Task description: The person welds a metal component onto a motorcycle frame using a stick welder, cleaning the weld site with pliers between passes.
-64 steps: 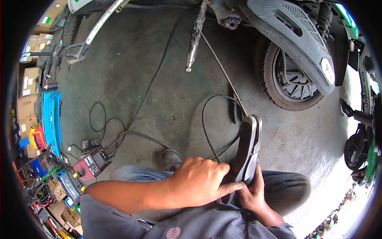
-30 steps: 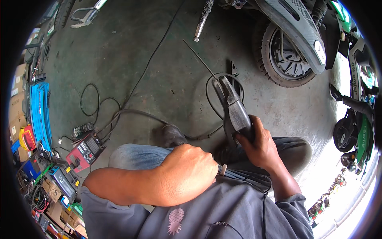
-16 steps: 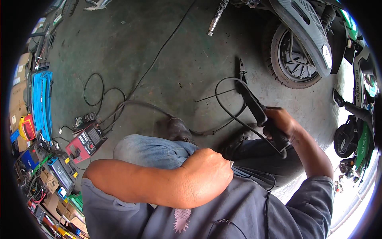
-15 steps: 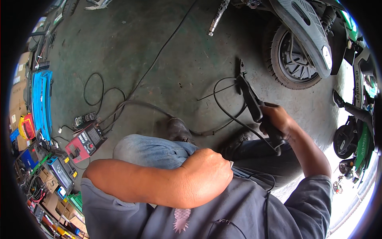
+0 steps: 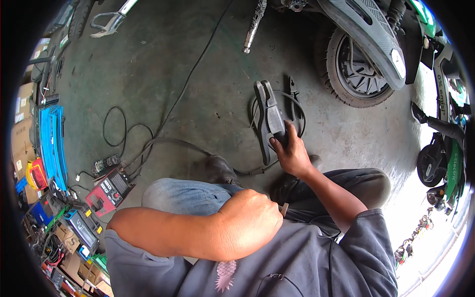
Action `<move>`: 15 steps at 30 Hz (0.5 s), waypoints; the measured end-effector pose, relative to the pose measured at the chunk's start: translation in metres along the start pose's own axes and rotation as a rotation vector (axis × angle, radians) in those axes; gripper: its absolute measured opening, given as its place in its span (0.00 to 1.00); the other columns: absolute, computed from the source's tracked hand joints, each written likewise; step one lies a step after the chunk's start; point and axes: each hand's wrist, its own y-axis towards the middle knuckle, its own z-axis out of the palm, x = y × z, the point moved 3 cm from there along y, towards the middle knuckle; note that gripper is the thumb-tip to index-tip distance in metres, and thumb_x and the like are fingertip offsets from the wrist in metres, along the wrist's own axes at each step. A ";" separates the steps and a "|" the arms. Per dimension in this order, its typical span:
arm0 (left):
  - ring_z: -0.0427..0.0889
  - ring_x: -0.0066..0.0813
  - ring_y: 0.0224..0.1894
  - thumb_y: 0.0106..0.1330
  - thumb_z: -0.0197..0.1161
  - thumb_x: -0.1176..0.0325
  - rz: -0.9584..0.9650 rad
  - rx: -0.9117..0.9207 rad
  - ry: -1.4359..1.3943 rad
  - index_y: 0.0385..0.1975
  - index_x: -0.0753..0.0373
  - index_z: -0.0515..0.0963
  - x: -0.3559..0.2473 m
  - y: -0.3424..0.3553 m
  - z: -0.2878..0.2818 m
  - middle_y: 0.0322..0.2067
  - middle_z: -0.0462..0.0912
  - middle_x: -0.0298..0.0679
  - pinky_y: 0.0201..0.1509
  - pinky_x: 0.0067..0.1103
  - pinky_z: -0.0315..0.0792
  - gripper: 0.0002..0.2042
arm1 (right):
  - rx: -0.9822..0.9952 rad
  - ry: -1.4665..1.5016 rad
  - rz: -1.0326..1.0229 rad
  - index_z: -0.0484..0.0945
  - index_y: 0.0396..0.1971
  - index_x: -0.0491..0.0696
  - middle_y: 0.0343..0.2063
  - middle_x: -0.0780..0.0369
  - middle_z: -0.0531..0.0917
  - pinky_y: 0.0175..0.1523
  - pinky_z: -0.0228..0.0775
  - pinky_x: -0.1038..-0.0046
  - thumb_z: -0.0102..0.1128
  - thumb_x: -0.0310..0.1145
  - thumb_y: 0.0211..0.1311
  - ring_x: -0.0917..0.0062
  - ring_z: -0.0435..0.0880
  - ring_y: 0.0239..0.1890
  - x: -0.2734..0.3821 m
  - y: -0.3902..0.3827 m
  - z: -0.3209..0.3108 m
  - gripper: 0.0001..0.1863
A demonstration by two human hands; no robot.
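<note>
My right hand (image 5: 293, 152) is wrapped around the handle of a black welding electrode holder (image 5: 275, 115), with its long jaws pointing away from me over the floor. A dark cable (image 5: 304, 116) loops near it. Just right of the holder lie pliers (image 5: 292, 89) with dark handles. My left hand (image 5: 255, 214) is closed in front of my body, above my thigh. From its fingers sticks the end of a small beige piece (image 5: 284, 210); the rest is hidden inside my hand.
A red welding machine (image 5: 106, 193) with cables stands at left, beside cluttered tools and boxes (image 5: 22, 131). A scooter wheel (image 5: 356, 74) and deck (image 5: 368, 29) are at the far right. A metal bar (image 5: 251, 37) reaches in at the top. My shoes (image 5: 220, 168) are below the cable.
My right hand has moved left and away from me, turning the electrode holder so its flat side shows. The pliers now show apart from it. My left hand stays closed.
</note>
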 end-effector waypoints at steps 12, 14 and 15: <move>0.82 0.40 0.20 0.55 0.61 0.63 0.007 0.033 -0.049 0.18 0.66 0.75 0.002 0.003 0.000 0.13 0.77 0.44 0.24 0.30 0.74 0.12 | -0.596 1.101 -0.283 0.63 0.48 0.46 0.32 0.62 0.76 0.32 0.72 0.80 0.53 0.25 0.67 0.81 0.77 0.28 0.020 -0.011 -0.083 0.13; 0.81 0.41 0.21 0.56 0.62 0.61 -0.007 0.082 -0.046 0.19 0.67 0.75 0.001 0.004 -0.002 0.13 0.77 0.45 0.25 0.31 0.75 0.14 | -0.654 1.147 -0.331 0.63 0.47 0.46 0.31 0.63 0.76 0.32 0.72 0.80 0.53 0.25 0.67 0.81 0.77 0.28 0.024 0.002 -0.089 0.12; 0.81 0.42 0.21 0.57 0.62 0.60 -0.003 0.087 -0.046 0.19 0.67 0.75 0.001 0.005 -0.002 0.13 0.77 0.45 0.25 0.31 0.75 0.15 | -0.683 1.163 -0.349 0.63 0.47 0.46 0.31 0.63 0.76 0.32 0.72 0.80 0.53 0.26 0.67 0.81 0.77 0.28 0.019 0.013 -0.088 0.12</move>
